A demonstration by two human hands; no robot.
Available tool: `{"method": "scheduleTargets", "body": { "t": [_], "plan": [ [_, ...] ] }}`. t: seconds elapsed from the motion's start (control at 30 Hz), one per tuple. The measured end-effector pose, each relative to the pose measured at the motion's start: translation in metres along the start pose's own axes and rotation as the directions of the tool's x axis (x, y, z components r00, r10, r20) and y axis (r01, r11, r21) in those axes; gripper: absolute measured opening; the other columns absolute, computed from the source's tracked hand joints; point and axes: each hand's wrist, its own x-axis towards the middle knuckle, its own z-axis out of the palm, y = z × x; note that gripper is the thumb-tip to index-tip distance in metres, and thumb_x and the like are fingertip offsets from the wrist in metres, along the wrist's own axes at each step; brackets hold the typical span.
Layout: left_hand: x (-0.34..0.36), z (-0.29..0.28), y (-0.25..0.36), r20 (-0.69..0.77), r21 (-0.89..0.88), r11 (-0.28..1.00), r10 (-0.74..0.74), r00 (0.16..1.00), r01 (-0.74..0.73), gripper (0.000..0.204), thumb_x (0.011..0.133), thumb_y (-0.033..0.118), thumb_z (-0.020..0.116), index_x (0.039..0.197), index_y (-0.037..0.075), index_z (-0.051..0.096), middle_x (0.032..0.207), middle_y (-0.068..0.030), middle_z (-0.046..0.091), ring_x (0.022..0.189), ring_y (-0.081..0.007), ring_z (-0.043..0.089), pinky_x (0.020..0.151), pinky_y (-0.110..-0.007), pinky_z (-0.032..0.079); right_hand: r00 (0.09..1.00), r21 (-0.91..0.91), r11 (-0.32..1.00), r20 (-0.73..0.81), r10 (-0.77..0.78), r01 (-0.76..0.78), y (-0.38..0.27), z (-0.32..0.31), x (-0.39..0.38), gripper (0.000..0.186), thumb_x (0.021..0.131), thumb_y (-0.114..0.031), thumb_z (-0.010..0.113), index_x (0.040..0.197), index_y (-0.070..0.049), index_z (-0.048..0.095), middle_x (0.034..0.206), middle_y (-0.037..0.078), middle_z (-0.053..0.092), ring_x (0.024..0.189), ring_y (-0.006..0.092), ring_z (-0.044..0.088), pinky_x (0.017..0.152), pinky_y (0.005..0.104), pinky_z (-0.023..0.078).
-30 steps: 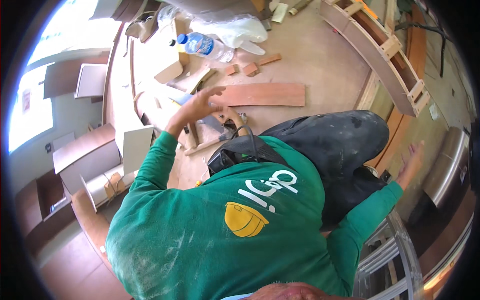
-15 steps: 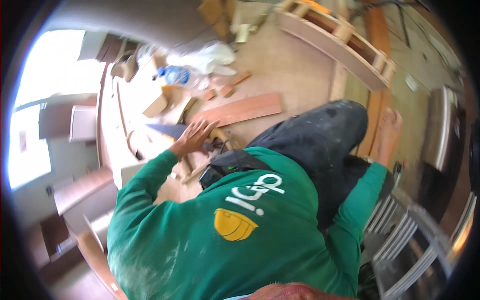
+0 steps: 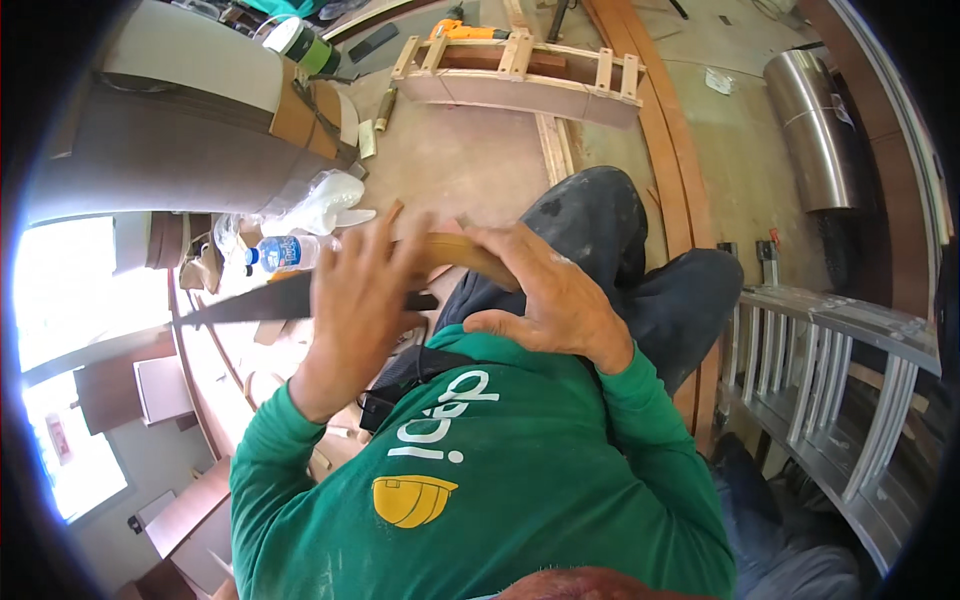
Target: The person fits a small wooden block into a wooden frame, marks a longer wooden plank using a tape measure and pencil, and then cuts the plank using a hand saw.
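Found curved wood (image 3: 452,250) toward eleven o'clock from centre, with right hand (image 3: 560,300) open against its end. Couldn't tell grip of blurred left hand (image 3: 357,315) over saw blade (image 3: 268,300) pointing nine o'clock. Risked, presumably, cuts from any slip.

You have long reddish-brown wooden beam (image 3: 672,170) across matte tan floor (image 3: 430,165). Far left of beam: glaring white rectangular windows (image 3: 65,290), strong daylight, pale grey wall (image 3: 150,450). Right of beam, near you: silver-grey metal ladder (image 3: 850,328).
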Motion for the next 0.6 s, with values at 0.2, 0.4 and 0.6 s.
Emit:
{"method": "scheduleTargets", "body": {
  "t": [0.2,0.4,0.6],
  "plan": [
    [0.07,0.006,0.058,-0.262,0.115,0.867,0.497,0.827,-0.484,0.112,0.058,0.029,0.091,0.158,0.017,0.041,0.118,-0.0065,0.053,0.105,-0.0276,0.053,0.086,-0.04,0.042,0.862,0.321,0.805,0.087,0.5,-0.499,0.013,-0.064,-0.046,0.047,0.096,-0.021,0.077,0.133,0.0,0.058,0.096,0.011,0.071,0.073,0.0204,0.071,0.066,0.0327,0.057],
    [0.167,-0.022,0.078,-0.358,0.091,0.563,0.788,0.501,-0.821,0.094,0.069,0.029,0.089,0.154,0.019,0.049,0.128,-0.0069,0.055,0.126,-0.0331,0.051,0.107,-0.049,0.042,0.665,0.528,0.747,-0.391,0.636,-0.404,0.003,-0.076,-0.097,0.027,0.097,-0.013,0.073,0.117,0.001,0.064,0.076,-0.001,0.059,0.056,0.0065,0.053,0.05,0.0232,0.043],
    [0.312,0.052,-0.082,-0.555,-0.226,0.871,0.254,0.792,-0.437,0.057,0.092,0.029,0.078,0.14,0.006,0.057,0.126,-0.0184,0.066,0.115,-0.0391,0.064,0.097,-0.047,0.051,0.652,0.109,0.809,-0.535,0.537,-0.577,0.016,-0.126,-0.107,0.027,0.099,-0.018,0.073,0.113,0.003,0.065,0.081,0.008,0.067,0.067,0.013,0.06,0.063,0.0295,0.049]
  ]
}}
